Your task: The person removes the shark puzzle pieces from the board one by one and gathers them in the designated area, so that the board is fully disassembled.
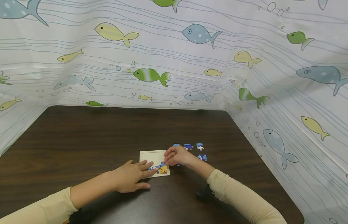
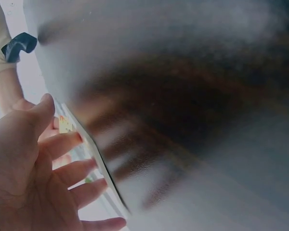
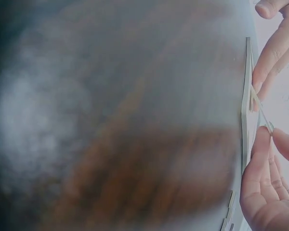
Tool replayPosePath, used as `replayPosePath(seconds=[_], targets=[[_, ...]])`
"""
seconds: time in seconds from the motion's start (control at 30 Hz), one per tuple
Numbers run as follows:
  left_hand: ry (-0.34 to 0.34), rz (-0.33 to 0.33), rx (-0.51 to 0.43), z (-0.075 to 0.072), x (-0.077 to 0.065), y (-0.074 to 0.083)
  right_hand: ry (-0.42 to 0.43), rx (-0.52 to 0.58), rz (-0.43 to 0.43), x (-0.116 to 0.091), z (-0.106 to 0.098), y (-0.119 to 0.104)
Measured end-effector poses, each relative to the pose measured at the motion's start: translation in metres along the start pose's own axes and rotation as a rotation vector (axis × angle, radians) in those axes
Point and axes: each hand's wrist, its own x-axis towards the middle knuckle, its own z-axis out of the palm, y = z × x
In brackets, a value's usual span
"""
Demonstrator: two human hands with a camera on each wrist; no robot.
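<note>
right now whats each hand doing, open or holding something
Left hand: open, over the puzzle board.
Right hand: holding a puzzle piece.

Head view downward, wrist views near tray (image 1: 152, 156)

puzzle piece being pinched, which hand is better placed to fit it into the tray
Probably the right hand: it pinches the piece, tilted, at the tray. The left hand, spread across the tray's left edge, seems better placed to steady it.

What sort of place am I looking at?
Probably a screened-off tabletop workspace: a dark table backed and flanked by fish-print sheeting, with a small puzzle tray and loose pieces on it.
</note>
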Motion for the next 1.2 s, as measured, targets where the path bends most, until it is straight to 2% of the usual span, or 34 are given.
replayPosePath(seconds=[0.37, 0.93, 1.2], targets=[[-0.021, -0.023, -0.028, -0.001, -0.001, 0.001, 0.033, 0.001, 0.040, -0.001, -0.002, 0.001], [-0.011, -0.005, -0.026, -0.001, -0.001, 0.000, 0.040, 0.021, 0.046, -0.003, 0.000, 0.001], [-0.009, 0.000, -0.025, 0.000, -0.002, -0.001, 0.052, -0.004, 0.040, -0.010, -0.013, 0.004]])
